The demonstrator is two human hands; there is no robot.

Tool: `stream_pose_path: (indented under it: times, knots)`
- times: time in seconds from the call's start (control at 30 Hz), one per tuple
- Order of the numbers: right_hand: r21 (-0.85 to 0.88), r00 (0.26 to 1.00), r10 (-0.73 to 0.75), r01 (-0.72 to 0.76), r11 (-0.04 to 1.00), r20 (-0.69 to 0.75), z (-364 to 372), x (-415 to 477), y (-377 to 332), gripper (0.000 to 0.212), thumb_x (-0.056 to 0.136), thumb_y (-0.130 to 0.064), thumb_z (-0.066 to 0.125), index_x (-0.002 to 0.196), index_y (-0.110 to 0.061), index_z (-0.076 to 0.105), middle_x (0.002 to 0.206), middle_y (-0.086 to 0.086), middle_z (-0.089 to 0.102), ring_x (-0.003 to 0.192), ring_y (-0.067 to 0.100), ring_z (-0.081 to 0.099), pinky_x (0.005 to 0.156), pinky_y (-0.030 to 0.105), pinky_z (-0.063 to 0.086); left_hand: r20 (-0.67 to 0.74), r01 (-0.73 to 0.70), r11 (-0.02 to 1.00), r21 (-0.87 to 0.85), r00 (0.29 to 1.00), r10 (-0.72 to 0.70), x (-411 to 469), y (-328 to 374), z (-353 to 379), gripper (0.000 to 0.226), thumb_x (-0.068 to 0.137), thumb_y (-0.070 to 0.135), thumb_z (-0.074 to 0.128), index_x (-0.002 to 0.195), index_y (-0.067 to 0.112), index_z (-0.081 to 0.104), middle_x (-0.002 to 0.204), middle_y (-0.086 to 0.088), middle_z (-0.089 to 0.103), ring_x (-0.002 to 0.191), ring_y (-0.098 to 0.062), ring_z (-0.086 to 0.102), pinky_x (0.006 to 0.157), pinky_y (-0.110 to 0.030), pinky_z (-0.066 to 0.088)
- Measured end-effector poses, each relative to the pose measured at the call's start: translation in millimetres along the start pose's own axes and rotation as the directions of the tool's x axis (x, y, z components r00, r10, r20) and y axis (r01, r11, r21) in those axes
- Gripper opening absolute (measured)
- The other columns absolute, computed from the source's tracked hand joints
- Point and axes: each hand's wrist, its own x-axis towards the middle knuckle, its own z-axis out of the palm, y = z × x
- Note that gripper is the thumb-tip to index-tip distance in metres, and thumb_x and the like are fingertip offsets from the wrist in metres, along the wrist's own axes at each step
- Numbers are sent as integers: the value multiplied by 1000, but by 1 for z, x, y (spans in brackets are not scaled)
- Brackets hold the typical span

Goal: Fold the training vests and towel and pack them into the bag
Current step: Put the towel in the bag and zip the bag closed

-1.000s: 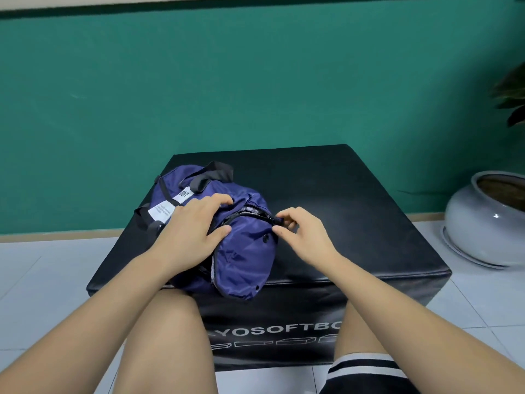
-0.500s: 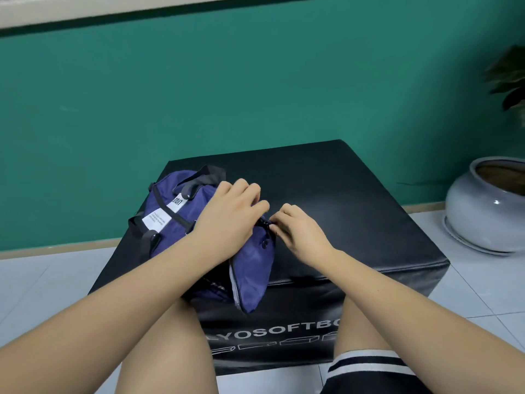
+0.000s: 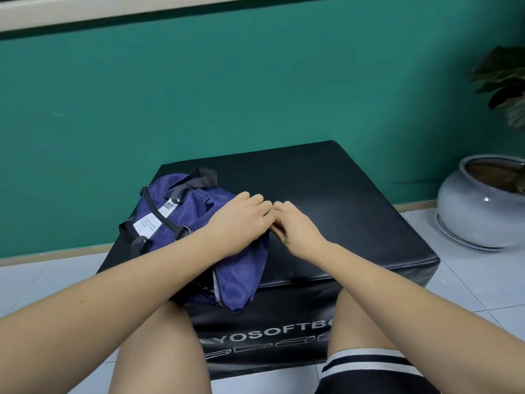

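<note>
A navy blue bag [image 3: 186, 223] with black straps and white labels lies on the left half of a black soft box [image 3: 346, 194]. My left hand [image 3: 241, 221] lies over the bag's right end, its fingers bent down around the fabric and holding it. My right hand [image 3: 297, 227] sits right beside it, knuckles touching the left fingers, with its fingertips curled in at the bag's end, where the zip pull is hidden beneath them. A short stretch of the zip near me gapes open. No vests or towel are in sight.
A grey ceramic pot [image 3: 480, 203] stands on the tiled floor to the right of the box, with plant leaves [image 3: 505, 81] above it. A green wall runs close behind the box. My knees press against the box's front face.
My right hand has drawn left along the zip until it meets my left hand. My left hand shifted right over the bag's end, and the bag's top has closed up.
</note>
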Motion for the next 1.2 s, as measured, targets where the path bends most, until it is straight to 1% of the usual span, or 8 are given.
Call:
stream_pose_path:
  times: [0.17, 0.3, 0.47, 0.57, 0.7, 0.83, 1.0, 1.2]
  knots:
    - [30, 1000, 28, -28, 999, 7, -3, 5, 1, 19, 107, -25, 54, 90, -20, 57, 88, -8, 46, 85, 18, 40, 73, 42, 45, -30, -49, 999, -3, 998, 49, 2, -10, -1, 13, 86, 7, 71, 82, 15, 61, 78, -3, 51, 68, -24, 49, 59, -37, 27]
    - [33, 999, 46, -47, 998, 26, -4, 8, 3, 22, 108, -29, 58, 88, -33, 50, 84, -14, 41, 85, 15, 37, 74, 38, 44, -44, -48, 998, -48, 998, 46, -3, -17, 4, 19, 92, 18, 77, 82, 15, 60, 77, -3, 50, 62, -24, 50, 54, -36, 30]
    - [61, 999, 45, -47, 997, 28, -5, 10, 4, 15, 108, -35, 61, 99, -24, 67, 85, -16, 44, 84, 8, 37, 74, 27, 34, -34, 143, 970, -195, 988, -153, -6, -15, -3, 24, 88, 24, 78, 74, 15, 60, 70, -2, 51, 57, -24, 53, 47, -34, 37]
    - [65, 999, 42, -43, 997, 24, -5, 9, 3, 14, 108, -34, 61, 104, -25, 70, 90, -14, 49, 87, 7, 39, 77, 29, 39, 40, 309, 888, -340, 948, -315, -8, -11, -13, 17, 93, 31, 70, 84, 18, 63, 79, 0, 57, 72, -25, 61, 56, -35, 39]
    - [41, 998, 50, -51, 998, 27, -4, 9, 5, 15, 108, -35, 60, 104, -24, 70, 93, -12, 51, 88, 9, 41, 78, 32, 44, 149, 500, 777, -382, 863, -482, -18, -11, -24, 15, 99, 36, 64, 90, 24, 65, 90, 5, 63, 85, -24, 64, 67, -38, 48]
    - [22, 996, 76, -77, 997, 40, -5, 5, 12, 14, 108, -32, 59, 103, -25, 69, 92, -13, 48, 88, 9, 39, 77, 29, 40, 189, 607, 683, -406, 787, -587, -33, -19, -36, 15, 96, 36, 67, 85, 27, 63, 88, 8, 65, 85, -22, 63, 73, -42, 53]
    - [-9, 994, 87, -87, 996, 69, -9, 1, 18, 14, 109, -34, 57, 104, -28, 68, 93, -13, 48, 91, 9, 41, 83, 37, 48, 226, 694, 555, -459, 695, -683, -61, -30, -51, 20, 93, 38, 75, 78, 30, 66, 75, 16, 65, 80, -14, 63, 69, -35, 47]
    - [-120, 998, -38, 43, 992, 42, -19, 12, -15, 19, 101, -49, 62, 106, -31, 63, 103, -12, 50, 96, 12, 45, 79, 36, 51, 316, 758, 369, -538, 587, -745, -75, -28, -61, 21, 91, 40, 80, 75, 29, 71, 68, 14, 69, 72, -7, 65, 70, -36, 55]
